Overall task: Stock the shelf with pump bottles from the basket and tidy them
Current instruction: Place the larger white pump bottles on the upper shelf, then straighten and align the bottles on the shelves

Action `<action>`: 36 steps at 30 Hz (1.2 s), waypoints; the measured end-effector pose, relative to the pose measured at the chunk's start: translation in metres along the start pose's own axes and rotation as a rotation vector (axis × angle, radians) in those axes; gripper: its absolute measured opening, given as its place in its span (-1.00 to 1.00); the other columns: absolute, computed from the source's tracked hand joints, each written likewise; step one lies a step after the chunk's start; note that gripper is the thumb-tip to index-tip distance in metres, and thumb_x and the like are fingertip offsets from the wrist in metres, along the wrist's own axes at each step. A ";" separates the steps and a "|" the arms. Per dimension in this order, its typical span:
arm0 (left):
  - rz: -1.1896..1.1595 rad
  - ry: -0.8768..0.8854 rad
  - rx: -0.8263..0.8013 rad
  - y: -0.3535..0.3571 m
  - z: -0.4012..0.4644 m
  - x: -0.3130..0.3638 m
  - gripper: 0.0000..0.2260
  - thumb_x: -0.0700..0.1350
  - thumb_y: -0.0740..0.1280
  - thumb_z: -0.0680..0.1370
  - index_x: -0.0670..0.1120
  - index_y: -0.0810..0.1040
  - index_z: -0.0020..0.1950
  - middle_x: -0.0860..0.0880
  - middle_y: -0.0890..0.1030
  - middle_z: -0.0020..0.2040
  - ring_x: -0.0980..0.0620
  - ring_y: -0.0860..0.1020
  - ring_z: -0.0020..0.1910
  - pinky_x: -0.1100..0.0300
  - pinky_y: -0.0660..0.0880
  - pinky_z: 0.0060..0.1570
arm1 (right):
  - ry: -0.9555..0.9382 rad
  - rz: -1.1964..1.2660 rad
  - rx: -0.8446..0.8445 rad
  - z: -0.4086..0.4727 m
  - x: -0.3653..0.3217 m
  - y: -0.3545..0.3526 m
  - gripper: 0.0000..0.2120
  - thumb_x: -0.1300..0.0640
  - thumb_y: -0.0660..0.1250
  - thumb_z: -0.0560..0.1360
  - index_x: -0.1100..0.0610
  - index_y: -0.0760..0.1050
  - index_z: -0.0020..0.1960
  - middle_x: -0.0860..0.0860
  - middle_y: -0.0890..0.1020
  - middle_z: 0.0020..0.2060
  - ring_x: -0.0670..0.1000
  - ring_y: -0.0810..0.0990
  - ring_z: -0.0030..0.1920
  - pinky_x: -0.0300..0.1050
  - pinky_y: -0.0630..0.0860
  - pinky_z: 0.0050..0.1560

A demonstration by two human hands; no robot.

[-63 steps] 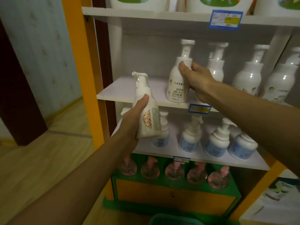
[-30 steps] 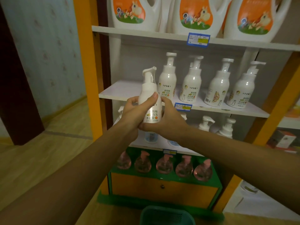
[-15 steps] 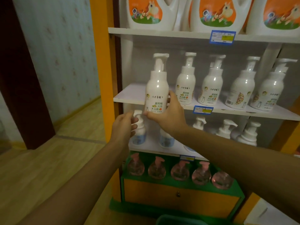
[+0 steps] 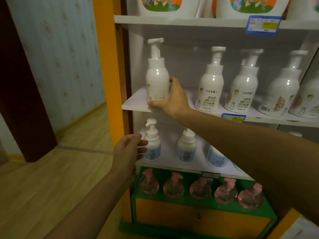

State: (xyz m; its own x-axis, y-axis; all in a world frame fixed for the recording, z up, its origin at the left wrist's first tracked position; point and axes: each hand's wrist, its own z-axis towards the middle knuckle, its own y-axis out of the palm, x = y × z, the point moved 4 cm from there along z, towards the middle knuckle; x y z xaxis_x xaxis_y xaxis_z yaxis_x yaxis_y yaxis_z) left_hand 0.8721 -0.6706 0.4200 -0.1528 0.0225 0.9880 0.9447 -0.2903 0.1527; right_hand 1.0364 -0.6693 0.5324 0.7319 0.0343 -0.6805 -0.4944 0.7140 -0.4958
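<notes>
On the white middle shelf (image 4: 136,105), at about ten o'clock in the view, a white pump bottle (image 4: 157,78) stands upright at the left end, its label partly hidden; its neighbour (image 4: 209,88) reads "七亭缘" over green print. Blue price tags (image 4: 262,25) are too blurred to read. Half a second ago the bottle was lifted clear of the shelf edge; now it rests on the board. The right hand (image 4: 172,99) wraps its lower body. The left hand (image 4: 129,150), loosely open and holding nothing, hovers at seven o'clock beside a blue-labelled bottle (image 4: 152,144).
</notes>
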 end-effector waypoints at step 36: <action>0.375 0.448 0.073 0.047 0.097 0.089 -0.68 -0.14 0.08 0.61 -0.10 0.40 0.34 -0.08 0.50 0.27 -0.01 0.47 0.24 0.13 0.42 0.21 | -0.029 -0.152 -0.107 -0.009 0.009 -0.007 -0.49 0.14 0.33 0.47 0.22 0.24 0.35 0.15 0.53 0.19 0.11 0.55 0.10 -0.17 0.41 -0.12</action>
State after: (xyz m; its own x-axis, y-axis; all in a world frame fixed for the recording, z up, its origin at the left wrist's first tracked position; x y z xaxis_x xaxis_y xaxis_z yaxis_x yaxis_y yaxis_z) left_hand 0.9314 -0.5891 0.5177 0.1033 -0.4800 0.8712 0.9729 -0.1333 -0.1888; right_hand 1.0420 -0.6804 0.5249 0.8146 -0.0471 -0.5781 -0.4228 0.6342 -0.6473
